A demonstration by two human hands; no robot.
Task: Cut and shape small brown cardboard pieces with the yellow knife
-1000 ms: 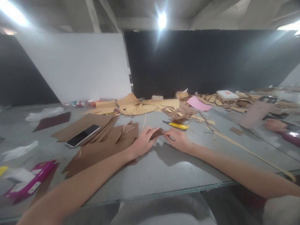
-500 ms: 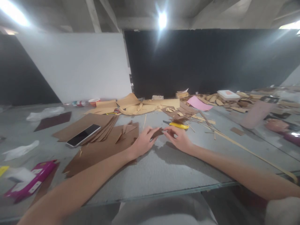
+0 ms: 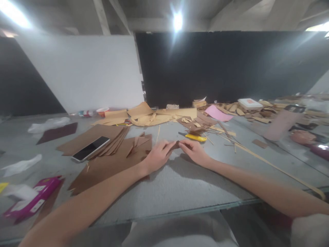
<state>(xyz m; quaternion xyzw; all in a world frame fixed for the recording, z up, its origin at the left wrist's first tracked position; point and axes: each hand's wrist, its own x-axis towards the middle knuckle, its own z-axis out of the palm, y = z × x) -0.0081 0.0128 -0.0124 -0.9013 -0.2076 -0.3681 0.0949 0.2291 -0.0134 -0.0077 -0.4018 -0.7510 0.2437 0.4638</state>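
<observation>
Left hand (image 3: pixel 157 157) and right hand (image 3: pixel 196 153) nearly meet, fingers (image 3: pixel 185 142) bent, forearms (image 3: pixel 117 181) converging.

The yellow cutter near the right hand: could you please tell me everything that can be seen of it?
The yellow cutter has a slim handle, seemingly plastic, and a narrow dark blade end pointing left. It lies on the grey table, just beyond the right hand and in front of some brown scraps. Neither hand grips it; whether the knuckles touch it is unclear.
</observation>
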